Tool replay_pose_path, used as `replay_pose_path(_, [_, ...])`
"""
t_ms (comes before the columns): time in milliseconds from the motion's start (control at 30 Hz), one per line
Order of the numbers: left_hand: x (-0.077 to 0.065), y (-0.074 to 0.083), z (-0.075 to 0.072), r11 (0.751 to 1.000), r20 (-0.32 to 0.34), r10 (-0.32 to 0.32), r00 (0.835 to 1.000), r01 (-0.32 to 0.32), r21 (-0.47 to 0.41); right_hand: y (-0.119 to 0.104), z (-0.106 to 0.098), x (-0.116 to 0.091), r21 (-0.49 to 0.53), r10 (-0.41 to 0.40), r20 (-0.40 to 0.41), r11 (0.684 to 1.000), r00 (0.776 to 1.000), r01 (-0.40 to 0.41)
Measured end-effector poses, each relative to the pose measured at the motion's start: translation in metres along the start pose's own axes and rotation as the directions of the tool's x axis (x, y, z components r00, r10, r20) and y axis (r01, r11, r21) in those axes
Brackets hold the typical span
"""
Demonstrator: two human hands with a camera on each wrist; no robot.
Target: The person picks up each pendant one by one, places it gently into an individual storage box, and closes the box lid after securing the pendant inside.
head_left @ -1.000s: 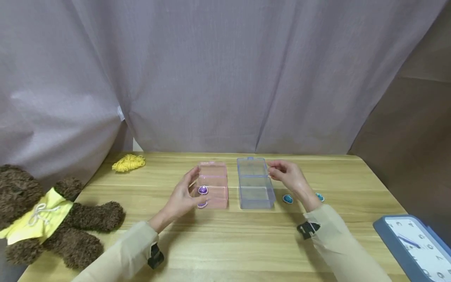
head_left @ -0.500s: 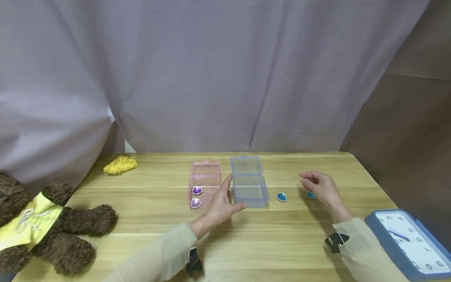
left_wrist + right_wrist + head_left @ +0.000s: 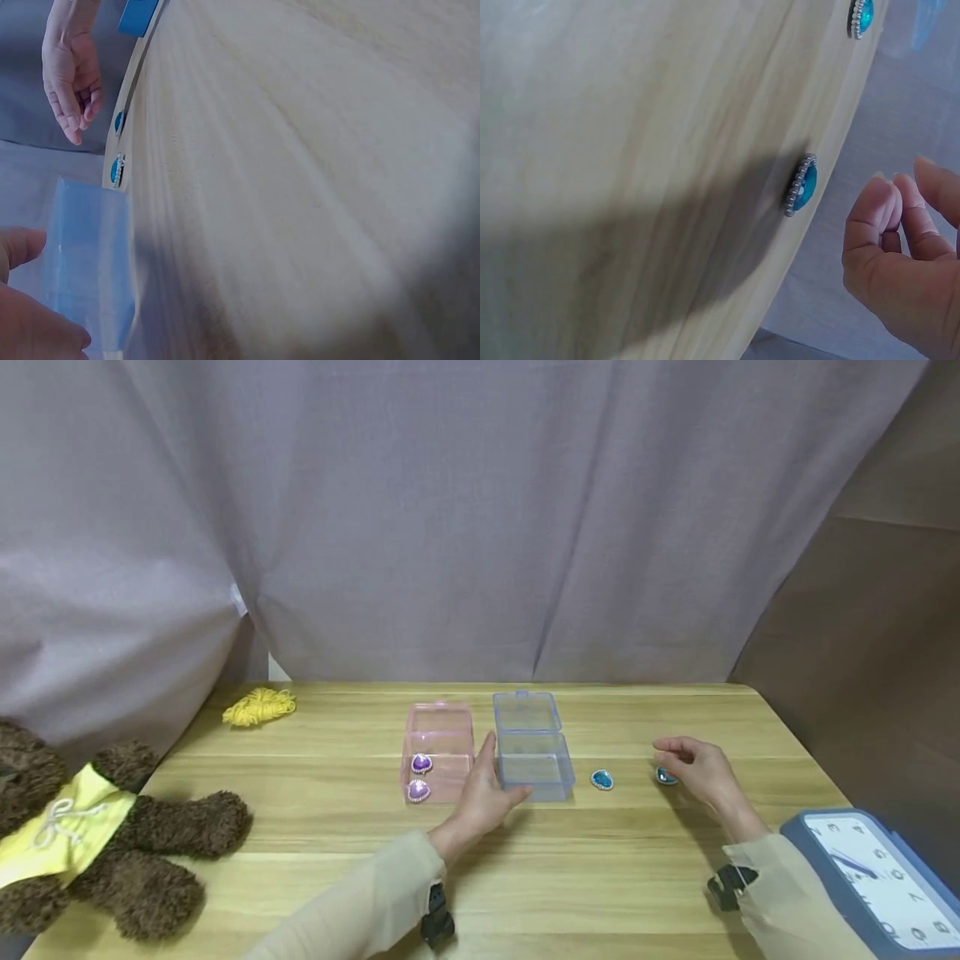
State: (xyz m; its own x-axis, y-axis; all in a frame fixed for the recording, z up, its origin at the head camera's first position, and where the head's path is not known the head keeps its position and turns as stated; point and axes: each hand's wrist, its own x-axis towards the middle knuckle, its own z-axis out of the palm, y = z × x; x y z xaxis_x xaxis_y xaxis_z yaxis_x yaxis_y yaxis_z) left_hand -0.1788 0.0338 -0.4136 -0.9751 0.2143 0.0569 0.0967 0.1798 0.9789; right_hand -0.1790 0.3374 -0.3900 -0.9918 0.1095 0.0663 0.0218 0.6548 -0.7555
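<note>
My left hand (image 3: 480,797) is beside the near left side of a clear blue plastic box (image 3: 534,777), fingers fairly straight; whether they touch it I cannot tell. The lid of that box is flipped back. My right hand (image 3: 703,774) hovers over one teal heart-shaped gem with a beaded rim (image 3: 666,776). Its fingers are loosely bent with nothing between them, and the gem lies apart below them in the right wrist view (image 3: 802,186). A second teal gem (image 3: 602,779) lies between the blue box and that hand. Two purple heart gems (image 3: 418,790) sit in an opened pink box (image 3: 450,777).
A brown plush bear (image 3: 142,885) in a yellow top lies on the left. Yellow cord (image 3: 259,707) is bundled at the back left. A blue-framed clock (image 3: 873,872) lies at the right edge. A grey curtain (image 3: 480,527) hangs behind the wooden table (image 3: 570,885).
My left hand has left the pink box and moved right to the blue box. My right hand has moved from the blue box's lid to the farther teal gem.
</note>
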Motion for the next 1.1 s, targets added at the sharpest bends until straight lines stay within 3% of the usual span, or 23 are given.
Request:
replay_pose_path(333, [0.002, -0.008, 0.01, 0.993, -0.012, 0.039, 0.999, -0.04, -0.115, 0.006, 0.003, -0.001, 0.016, 0.049, 0.032, 0.999, 0.998, -0.049])
replay_pose_path(667, [0.002, -0.007, 0.011, 0.996, -0.028, 0.011, 1.0, -0.013, -0.084, 0.012, -0.002, -0.002, -0.001, 0.036, 0.05, 0.999, 0.998, -0.036])
replay_pose_path(867, [0.002, -0.008, 0.011, 0.996, -0.026, 0.003, 1.0, -0.005, -0.094, 0.017, -0.005, -0.003, -0.003, 0.083, 0.085, 0.997, 0.993, -0.083])
replay_pose_path(1100, [0.002, -0.007, 0.011, 0.994, -0.027, -0.014, 1.0, 0.011, -0.107, 0.022, -0.008, -0.002, -0.198, 0.138, 0.053, 0.972, 0.989, -0.125])
